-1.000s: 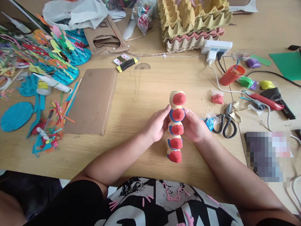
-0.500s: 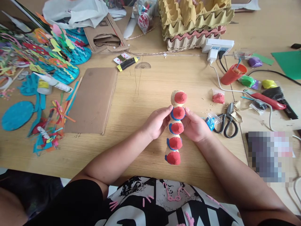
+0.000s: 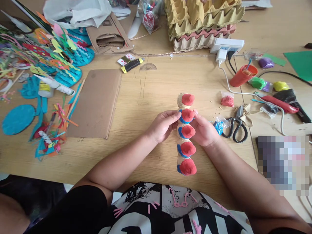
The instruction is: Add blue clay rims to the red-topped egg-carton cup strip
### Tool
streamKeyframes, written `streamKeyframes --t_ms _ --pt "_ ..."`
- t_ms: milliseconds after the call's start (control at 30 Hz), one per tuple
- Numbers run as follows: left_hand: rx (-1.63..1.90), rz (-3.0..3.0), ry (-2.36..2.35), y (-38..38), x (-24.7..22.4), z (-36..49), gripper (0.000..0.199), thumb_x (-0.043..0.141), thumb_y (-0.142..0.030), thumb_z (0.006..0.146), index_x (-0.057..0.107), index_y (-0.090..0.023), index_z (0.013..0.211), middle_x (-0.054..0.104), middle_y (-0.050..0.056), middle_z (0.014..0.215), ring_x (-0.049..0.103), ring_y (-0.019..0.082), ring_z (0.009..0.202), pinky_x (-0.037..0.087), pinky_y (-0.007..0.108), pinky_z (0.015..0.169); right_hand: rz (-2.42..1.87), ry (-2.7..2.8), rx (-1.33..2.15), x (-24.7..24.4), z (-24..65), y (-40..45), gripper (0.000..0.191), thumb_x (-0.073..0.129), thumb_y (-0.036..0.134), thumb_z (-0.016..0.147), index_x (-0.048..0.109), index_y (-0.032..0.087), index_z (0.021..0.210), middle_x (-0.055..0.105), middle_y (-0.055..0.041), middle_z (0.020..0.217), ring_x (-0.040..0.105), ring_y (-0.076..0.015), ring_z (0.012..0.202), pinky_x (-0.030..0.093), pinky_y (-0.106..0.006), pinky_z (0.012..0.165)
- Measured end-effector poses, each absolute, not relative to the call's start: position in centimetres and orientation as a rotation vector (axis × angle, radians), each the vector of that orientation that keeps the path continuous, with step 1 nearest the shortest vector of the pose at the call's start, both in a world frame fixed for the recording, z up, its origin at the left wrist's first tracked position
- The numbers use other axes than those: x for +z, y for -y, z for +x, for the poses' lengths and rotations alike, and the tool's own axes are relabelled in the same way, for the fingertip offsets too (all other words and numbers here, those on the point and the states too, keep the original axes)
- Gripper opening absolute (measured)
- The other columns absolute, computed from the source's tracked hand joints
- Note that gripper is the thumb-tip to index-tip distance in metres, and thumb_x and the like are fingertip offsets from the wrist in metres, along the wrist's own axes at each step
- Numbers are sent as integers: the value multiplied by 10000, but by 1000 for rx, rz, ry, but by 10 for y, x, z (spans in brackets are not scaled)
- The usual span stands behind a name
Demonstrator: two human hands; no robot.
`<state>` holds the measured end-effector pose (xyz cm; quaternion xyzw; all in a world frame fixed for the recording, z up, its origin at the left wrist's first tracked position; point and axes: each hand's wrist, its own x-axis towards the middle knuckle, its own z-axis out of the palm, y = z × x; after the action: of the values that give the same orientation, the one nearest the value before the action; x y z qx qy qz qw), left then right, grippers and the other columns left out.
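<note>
An egg-carton strip [image 3: 181, 138] runs lengthwise toward my body, its several bumps topped with red clay and edged with blue clay on most of them. My left hand [image 3: 163, 126] grips its left side near the second bump from the far end, thumb on the blue edge. On the other side my right hand [image 3: 204, 130] pinches the same bump with thumb and fingers. The far bump has red clay and no visible blue. Fingers under the strip are partly hidden.
Cardboard [image 3: 97, 100] and colourful paper crafts [image 3: 56, 61] lie left. Egg trays [image 3: 202, 24] are stacked at the back. Scissors [image 3: 237, 125], blue clay [image 3: 218, 126], red clay [image 3: 227, 99], an orange cup [image 3: 243, 75] and a power strip [image 3: 226, 46] are on the right.
The strip's near end has swung right and slightly closer to my body, and its clay-covered tops show more fully. Both hands keep hold of it.
</note>
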<state>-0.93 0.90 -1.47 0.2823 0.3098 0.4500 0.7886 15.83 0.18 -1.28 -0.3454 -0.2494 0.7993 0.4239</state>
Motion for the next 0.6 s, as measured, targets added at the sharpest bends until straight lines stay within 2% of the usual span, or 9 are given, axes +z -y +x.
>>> streamKeyframes --t_ms 133,300,433,600 --pt "979 586 -650 -10 -13 -10 331 877 -479 791 769 -172 855 721 19 793 625 121 722 490 250 680 -803 734 1999 -11 160 -1 359 754 647 811 770 315 947 790 -27 943 706 -255 944 557 -434 920" --pt "924 600 -598 -10 -11 -9 375 825 -593 799 742 -231 852 695 39 801 637 200 792 502 333 720 -763 793 1957 -12 165 -4 308 930 412 689 791 261 919 769 12 820 694 -173 771 593 -362 847" --pt "886 613 -630 -8 -11 -8 409 795 -653 793 701 -257 829 686 37 783 629 216 773 480 345 673 -746 776 1899 -17 168 -6 295 967 372 663 812 255 886 809 17 857 731 -141 757 621 -320 811" --pt "889 682 -644 -7 -13 -7 457 761 -726 775 688 -277 822 712 55 803 669 290 896 493 374 687 -767 792 1873 -22 172 -7 280 985 354 636 825 269 849 818 22 818 746 -132 720 636 -284 742"
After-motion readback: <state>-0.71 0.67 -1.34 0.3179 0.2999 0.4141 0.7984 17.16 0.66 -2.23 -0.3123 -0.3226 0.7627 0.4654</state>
